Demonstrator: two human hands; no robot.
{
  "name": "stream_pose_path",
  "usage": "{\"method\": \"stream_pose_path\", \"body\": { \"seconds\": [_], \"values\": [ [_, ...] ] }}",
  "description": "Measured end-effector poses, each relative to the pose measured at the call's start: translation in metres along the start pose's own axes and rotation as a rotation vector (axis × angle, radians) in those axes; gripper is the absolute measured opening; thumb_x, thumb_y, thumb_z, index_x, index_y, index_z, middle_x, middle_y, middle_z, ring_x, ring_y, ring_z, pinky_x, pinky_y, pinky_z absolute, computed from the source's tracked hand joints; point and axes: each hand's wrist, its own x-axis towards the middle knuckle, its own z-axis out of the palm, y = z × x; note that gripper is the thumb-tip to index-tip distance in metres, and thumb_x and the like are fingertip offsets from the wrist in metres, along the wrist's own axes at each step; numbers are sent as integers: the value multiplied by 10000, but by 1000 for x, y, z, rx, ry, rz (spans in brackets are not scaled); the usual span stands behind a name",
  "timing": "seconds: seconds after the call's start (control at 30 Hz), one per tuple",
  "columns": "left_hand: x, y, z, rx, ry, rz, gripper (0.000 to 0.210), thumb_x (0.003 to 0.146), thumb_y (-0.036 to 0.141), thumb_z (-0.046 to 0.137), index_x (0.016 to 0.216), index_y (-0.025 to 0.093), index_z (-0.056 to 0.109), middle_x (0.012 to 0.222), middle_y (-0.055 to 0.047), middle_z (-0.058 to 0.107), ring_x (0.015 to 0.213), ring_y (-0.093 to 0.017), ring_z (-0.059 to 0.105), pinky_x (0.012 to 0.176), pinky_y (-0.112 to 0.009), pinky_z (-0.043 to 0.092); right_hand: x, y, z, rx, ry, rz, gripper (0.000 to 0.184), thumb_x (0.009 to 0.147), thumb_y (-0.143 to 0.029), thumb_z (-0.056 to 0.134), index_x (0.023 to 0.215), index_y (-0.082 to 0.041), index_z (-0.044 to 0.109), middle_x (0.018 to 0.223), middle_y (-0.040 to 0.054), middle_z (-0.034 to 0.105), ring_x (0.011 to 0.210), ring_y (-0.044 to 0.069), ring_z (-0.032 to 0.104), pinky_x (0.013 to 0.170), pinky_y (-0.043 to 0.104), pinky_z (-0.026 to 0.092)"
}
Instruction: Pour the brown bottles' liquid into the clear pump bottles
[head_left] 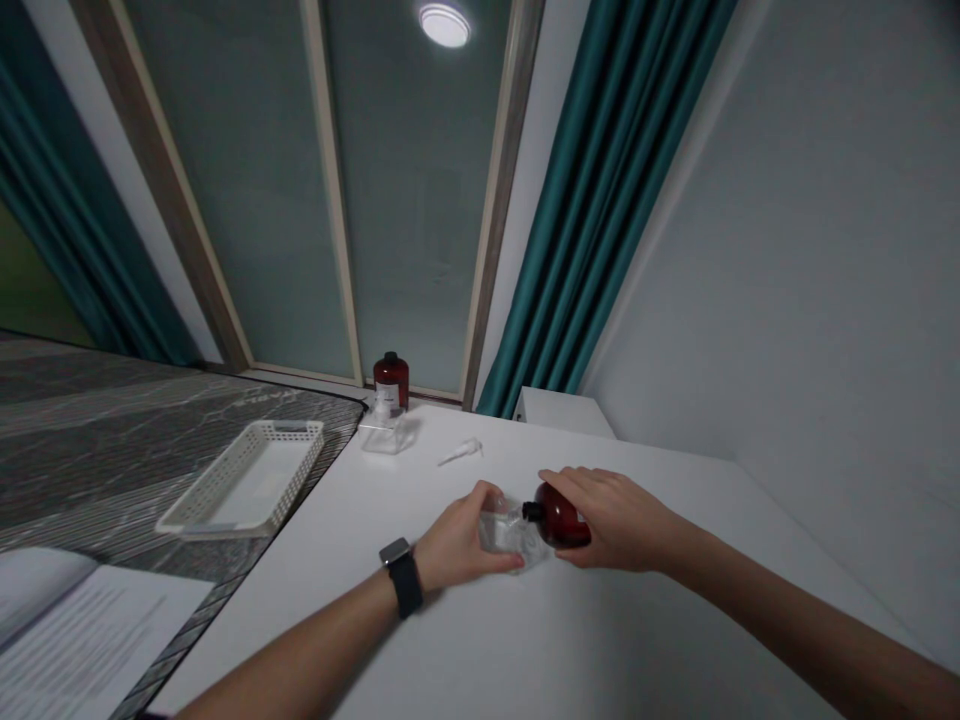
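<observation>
In the head view, my left hand (465,540) is wrapped round the near side of a clear plastic container (504,532) on the white table. My right hand (607,518) grips a dark red-brown bottle (559,518), tipped on its side. Its uncapped-looking black neck points left, over the container. Whether liquid flows from it is too small to tell. Beyond my hands a white pump head (461,452) lies on the table. A second red-brown bottle (391,380) with a black top stands upright at the back, just behind another clear container (384,434).
The white table (420,650) runs up to the wall on the right. Left of it, a white plastic basket (259,480) and an open book (97,630) rest on a grey patterned surface. A small white cabinet (566,412) stands behind the table, by the green curtain (592,200).
</observation>
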Motion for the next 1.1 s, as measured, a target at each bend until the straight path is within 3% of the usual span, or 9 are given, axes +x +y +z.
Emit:
{"method": "stream_pose_path", "body": {
  "seconds": [1.1],
  "values": [
    [0,-2,2,-5,10,-4,599,634,283,850,1087,203,466,1067,-61,662,950,-247,631,830,-351,479,2,-1,-3,-18,-44,-4,720,716,-402,700,1351,-141,483,1212,172,656,1037,343,644,877,461,489]
  ]
}}
